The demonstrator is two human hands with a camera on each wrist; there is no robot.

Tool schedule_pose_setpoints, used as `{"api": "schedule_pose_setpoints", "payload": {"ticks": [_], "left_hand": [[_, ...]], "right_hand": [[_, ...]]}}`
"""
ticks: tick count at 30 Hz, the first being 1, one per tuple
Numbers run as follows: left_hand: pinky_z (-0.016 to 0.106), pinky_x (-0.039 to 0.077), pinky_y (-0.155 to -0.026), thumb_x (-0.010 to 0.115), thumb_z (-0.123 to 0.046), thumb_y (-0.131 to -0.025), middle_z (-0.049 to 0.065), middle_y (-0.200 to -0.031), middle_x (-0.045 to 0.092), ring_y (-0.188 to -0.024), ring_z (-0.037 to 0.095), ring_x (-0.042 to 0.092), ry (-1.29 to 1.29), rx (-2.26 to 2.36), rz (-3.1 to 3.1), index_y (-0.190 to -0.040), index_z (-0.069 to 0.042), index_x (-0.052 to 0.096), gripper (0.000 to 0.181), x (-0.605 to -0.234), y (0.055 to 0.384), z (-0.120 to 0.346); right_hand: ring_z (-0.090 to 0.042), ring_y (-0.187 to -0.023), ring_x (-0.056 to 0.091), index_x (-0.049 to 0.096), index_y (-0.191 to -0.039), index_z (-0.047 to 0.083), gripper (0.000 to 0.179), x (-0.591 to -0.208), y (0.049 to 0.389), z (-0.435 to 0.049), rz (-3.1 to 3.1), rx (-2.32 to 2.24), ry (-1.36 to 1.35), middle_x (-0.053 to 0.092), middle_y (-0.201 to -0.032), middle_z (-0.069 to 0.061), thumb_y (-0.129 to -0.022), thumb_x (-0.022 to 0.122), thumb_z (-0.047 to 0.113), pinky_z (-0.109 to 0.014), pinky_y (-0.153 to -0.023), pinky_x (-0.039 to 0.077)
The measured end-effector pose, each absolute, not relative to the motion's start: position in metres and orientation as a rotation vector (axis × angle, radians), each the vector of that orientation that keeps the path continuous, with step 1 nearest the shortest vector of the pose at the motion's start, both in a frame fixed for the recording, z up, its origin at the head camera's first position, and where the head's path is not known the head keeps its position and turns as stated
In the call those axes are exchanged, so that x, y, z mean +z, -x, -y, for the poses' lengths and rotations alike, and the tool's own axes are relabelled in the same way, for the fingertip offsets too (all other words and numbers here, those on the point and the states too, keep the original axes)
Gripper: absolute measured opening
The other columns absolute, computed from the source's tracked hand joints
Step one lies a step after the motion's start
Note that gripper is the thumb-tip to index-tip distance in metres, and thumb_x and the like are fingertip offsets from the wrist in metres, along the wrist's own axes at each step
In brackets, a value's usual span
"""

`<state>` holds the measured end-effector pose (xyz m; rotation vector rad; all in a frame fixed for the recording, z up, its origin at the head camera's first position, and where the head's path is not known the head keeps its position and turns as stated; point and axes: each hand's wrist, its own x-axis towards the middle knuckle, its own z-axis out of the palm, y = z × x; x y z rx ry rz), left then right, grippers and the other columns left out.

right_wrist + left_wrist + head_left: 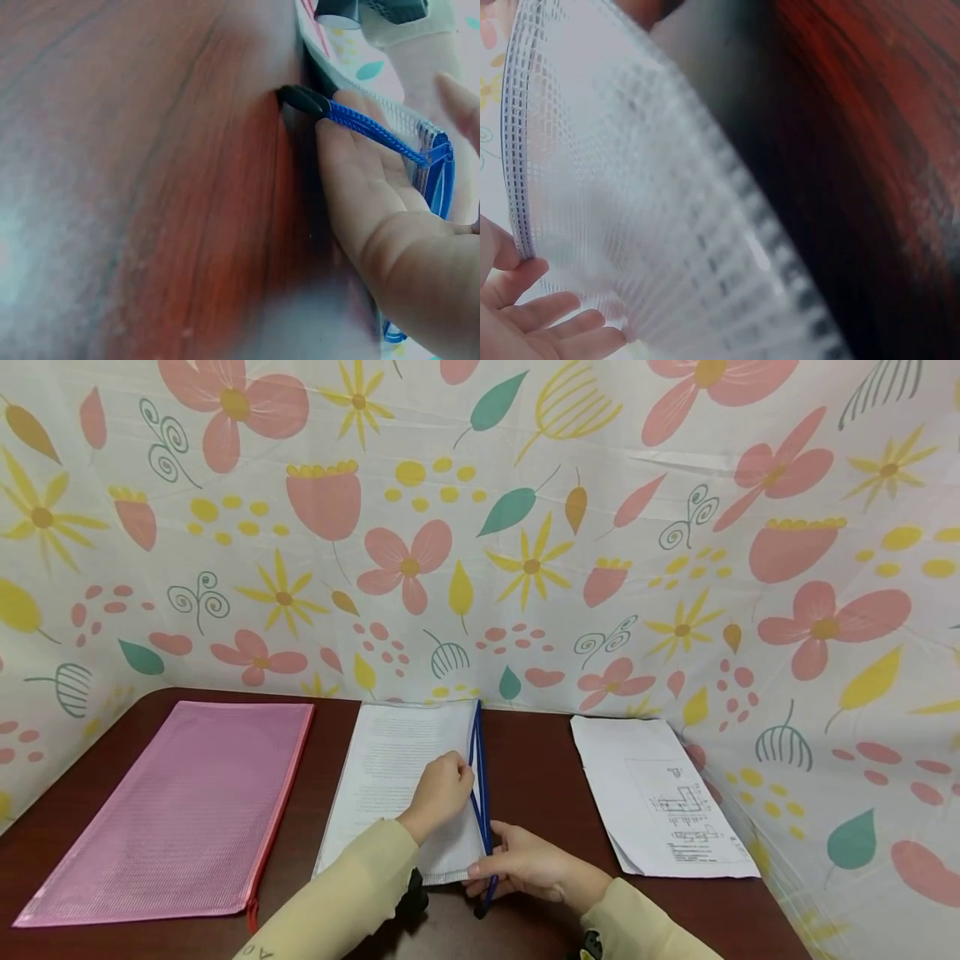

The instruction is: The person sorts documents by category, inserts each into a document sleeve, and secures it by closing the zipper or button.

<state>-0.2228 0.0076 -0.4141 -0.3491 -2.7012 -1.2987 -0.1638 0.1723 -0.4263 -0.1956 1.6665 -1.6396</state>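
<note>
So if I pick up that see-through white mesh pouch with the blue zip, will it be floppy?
The see-through white mesh pouch with the blue zip would probably bend easily: its side curves in the left wrist view. The printed white pages showing through might stiffen it a bit. It likely won't roll, being thin and rectangular.

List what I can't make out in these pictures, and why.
Head view: print in the mesh pouch, too small to read.
Head view: fine writing on the loose paper, also too small.
Head view: the part of the pouch behind the left hand, covered by that hand.
Left wrist view: the pouch's nearest edge, blurred.
Right wrist view: part of the right hand, cut off by the right edge.
</note>
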Motion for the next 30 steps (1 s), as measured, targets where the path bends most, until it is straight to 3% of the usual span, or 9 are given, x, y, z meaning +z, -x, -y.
{"api": "schedule_pose_setpoints", "payload": {"ticks": [3,5,8,11,20,25,30], "left_hand": [[0.025,0.038,-0.052,0.049,-0.009,-0.091,0.004,-0.068,0.053,-0.057,0.014,0.045,0.364,-1.297,2.755,-0.079,-0.003,0.055,0.014,-0.417,0.224,-0.007],[0.030,0.046,-0.059,0.052,-0.012,-0.090,0.010,-0.079,0.062,-0.065,0.018,0.054,0.379,-1.296,2.828,-0.091,0.000,0.058,0.014,-0.419,0.223,-0.006],[0.041,0.051,-0.080,0.060,-0.021,-0.088,0.020,-0.106,0.064,-0.093,0.029,0.063,0.444,-1.276,2.939,-0.115,0.005,0.055,0.038,-0.424,0.222,-0.003],[0.045,0.045,-0.097,0.070,-0.030,-0.081,0.025,-0.123,0.058,-0.117,0.036,0.054,0.557,-1.248,3.009,-0.129,0.008,0.047,0.065,-0.427,0.221,-0.001],[0.048,0.029,-0.112,0.080,-0.058,-0.061,0.028,-0.146,0.033,-0.138,0.041,0.028,0.849,-0.829,3.232,-0.137,0.002,0.045,0.103,-0.425,0.219,0.000],[0.049,0.025,-0.113,0.085,-0.058,-0.052,0.026,-0.152,0.022,-0.142,0.039,0.020,0.871,-0.729,3.294,-0.142,-0.004,0.040,0.114,-0.421,0.214,0.002],[0.049,0.026,-0.113,0.087,-0.056,-0.050,0.024,-0.154,0.020,-0.143,0.037,0.018,0.860,-0.669,3.310,-0.144,-0.005,0.038,0.117,-0.421,0.211,0.002]], "right_hand": [[-0.016,-0.073,0.068,0.036,-0.131,-0.008,0.058,-0.429,0.162,-0.174,-1.713,-1.600,0.224,0.070,-0.079,-0.005,-0.083,0.066,0.007,-0.037,-0.070,0.056],[-0.014,-0.068,0.066,0.051,-0.114,-0.007,0.037,-0.430,0.160,-0.176,-1.764,-1.565,0.242,0.069,-0.074,-0.003,-0.082,0.066,0.006,-0.033,-0.066,0.056],[-0.011,-0.062,0.063,0.061,-0.089,-0.004,0.014,-0.432,0.159,-0.179,-1.849,-1.506,0.260,0.067,-0.070,-0.002,-0.082,0.067,0.007,-0.027,-0.059,0.054],[-0.009,-0.056,0.060,0.063,-0.079,-0.003,0.014,-0.430,0.158,-0.183,-1.920,-1.450,0.259,0.065,-0.066,-0.002,-0.082,0.068,0.009,-0.025,-0.054,0.053],[-0.007,-0.046,0.055,0.067,-0.078,-0.012,0.026,-0.427,0.157,-0.193,-2.029,-1.324,0.294,0.060,-0.056,-0.001,-0.082,0.071,0.013,-0.022,-0.045,0.049],[-0.007,-0.047,0.056,0.067,-0.080,-0.012,0.025,-0.427,0.157,-0.197,-2.033,-1.324,0.288,0.062,-0.057,-0.002,-0.083,0.069,0.012,-0.021,-0.044,0.048],[-0.009,-0.052,0.061,0.067,-0.083,-0.009,0.017,-0.429,0.158,-0.198,-2.028,-1.360,0.247,0.067,-0.064,-0.006,-0.082,0.068,0.008,-0.023,-0.046,0.051]]}}
